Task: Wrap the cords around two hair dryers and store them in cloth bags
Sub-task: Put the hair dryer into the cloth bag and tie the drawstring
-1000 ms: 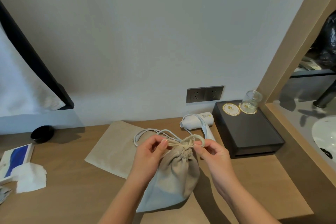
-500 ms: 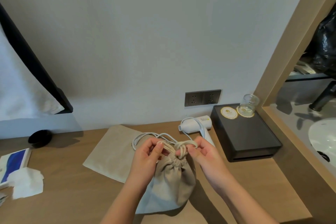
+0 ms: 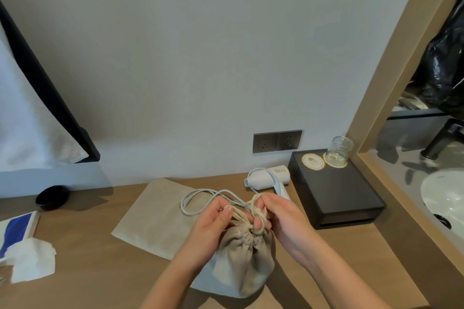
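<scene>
A filled beige cloth bag (image 3: 244, 261) stands on the wooden counter (image 3: 100, 271), its neck gathered tight. My left hand (image 3: 213, 221) pinches the cream drawstring (image 3: 244, 216) on the left of the neck. My right hand (image 3: 278, 218) has the drawstring looped round its curled fingers on the right. Behind them lies a white hair dryer (image 3: 267, 178) with its pale cord (image 3: 200, 195) loose over a flat, empty beige cloth bag (image 3: 155, 223). The contents of the filled bag are hidden.
A black box (image 3: 336, 195) with a glass jar (image 3: 339, 150) on top sits right of the dryer, under a wall socket (image 3: 277, 140). A black lid (image 3: 51, 197), a blue-white packet (image 3: 15, 229) and tissue (image 3: 32, 261) lie left. A basin (image 3: 444, 198) is at the right.
Both hands have drawn closer together over the bag's neck, and the drawstring is now wound round my right fingers. The view has dipped slightly.
</scene>
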Demonstrator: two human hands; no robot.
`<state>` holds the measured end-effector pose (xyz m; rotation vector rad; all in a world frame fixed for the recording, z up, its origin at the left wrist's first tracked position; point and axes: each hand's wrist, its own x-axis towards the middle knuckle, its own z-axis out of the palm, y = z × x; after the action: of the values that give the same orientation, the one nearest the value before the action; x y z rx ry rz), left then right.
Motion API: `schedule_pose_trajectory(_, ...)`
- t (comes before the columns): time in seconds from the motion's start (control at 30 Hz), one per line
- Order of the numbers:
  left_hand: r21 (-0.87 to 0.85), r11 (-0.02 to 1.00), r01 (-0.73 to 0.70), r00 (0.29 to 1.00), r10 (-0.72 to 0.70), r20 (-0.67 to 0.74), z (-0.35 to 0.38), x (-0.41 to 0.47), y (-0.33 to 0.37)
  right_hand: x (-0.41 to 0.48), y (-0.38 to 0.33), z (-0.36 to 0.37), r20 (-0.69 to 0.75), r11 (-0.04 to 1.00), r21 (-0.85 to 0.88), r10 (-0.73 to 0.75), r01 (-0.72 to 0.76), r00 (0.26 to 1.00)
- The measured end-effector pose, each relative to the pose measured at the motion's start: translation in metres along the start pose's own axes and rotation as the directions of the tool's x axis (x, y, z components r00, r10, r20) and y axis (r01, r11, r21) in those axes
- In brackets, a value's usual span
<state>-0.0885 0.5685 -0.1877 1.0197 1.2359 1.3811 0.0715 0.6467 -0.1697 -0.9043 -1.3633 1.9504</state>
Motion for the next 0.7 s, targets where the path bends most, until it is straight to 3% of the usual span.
schedule_pose_trajectory(0.17, -0.01, 0.999, -0.046, 0.999, 0.046, -0.017, 0.002, 0.0, 0.003, -0.006, -0.005, -0.004, 0.12, 0.997, 0.036, -0.069, 0.065, 0.99)
schedule_pose_trajectory(0.33, 0.079, 0.99, -0.113, 0.993, 0.116, -0.034, 0.004, 0.0, 0.001, -0.007, -0.01, -0.004, 0.055, 0.997, -0.083, -0.003, 0.007, 0.998)
schedule_pose_trajectory(0.43, 0.257, 0.943, -0.212, 0.972, 0.231, -0.042, -0.001, 0.0, 0.0, -0.006, -0.011, -0.002, -0.003, 0.972, -0.227, 0.064, -0.063, 0.998)
schedule_pose_trajectory(0.53, 0.476, 0.83, -0.291, 0.945, 0.328, 0.005, -0.008, 0.001, 0.006, -0.007, -0.017, -0.001, -0.004, 0.907, -0.406, 0.122, -0.113, 0.992)
schedule_pose_trajectory(0.7, 0.597, 0.74, -0.308, 0.947, 0.296, 0.122, -0.01, 0.008, 0.029, -0.01, -0.03, 0.001, 0.143, 0.786, -0.617, 0.173, -0.049, 0.975)
